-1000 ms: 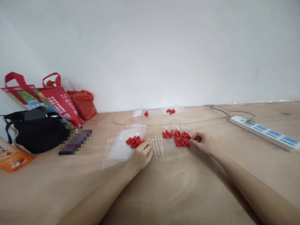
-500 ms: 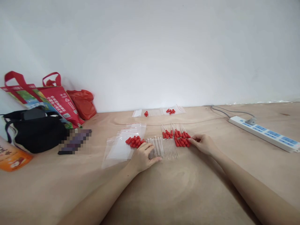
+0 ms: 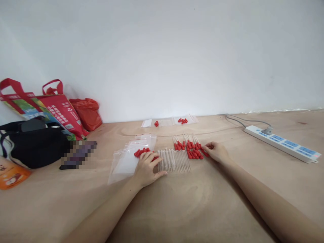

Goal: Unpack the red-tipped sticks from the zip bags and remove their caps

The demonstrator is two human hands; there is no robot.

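My left hand [image 3: 148,168] lies over a pile of red rubber bulbs [image 3: 139,152], fingers stretched and thumb apart, partly covering them. The pile rests on clear zip bags [image 3: 124,160]. Just right of that hand, thin glass dropper tubes [image 3: 174,160] are lined up side by side. Beyond them, droppers with red bulbs fitted [image 3: 193,145] lie in groups, their tips pointing away. At the right edge of these groups my right hand [image 3: 215,151] pinches a red rubber bulb between thumb and fingers; whether a tube is attached is hidden.
Against the wall lie more bags with tubes and red bulbs [image 3: 182,120]. A power strip [image 3: 280,141] with a grey cable is at the right. Shopping bags [image 3: 60,111], a black bag [image 3: 37,145], an orange pouch [image 3: 12,173] and a blurred dark object [image 3: 78,155] occupy the left.
My left hand has shifted slightly left, further over the bulb pile. My right hand's fingertips have moved a little away from me along the fitted droppers. The view has turned slightly.
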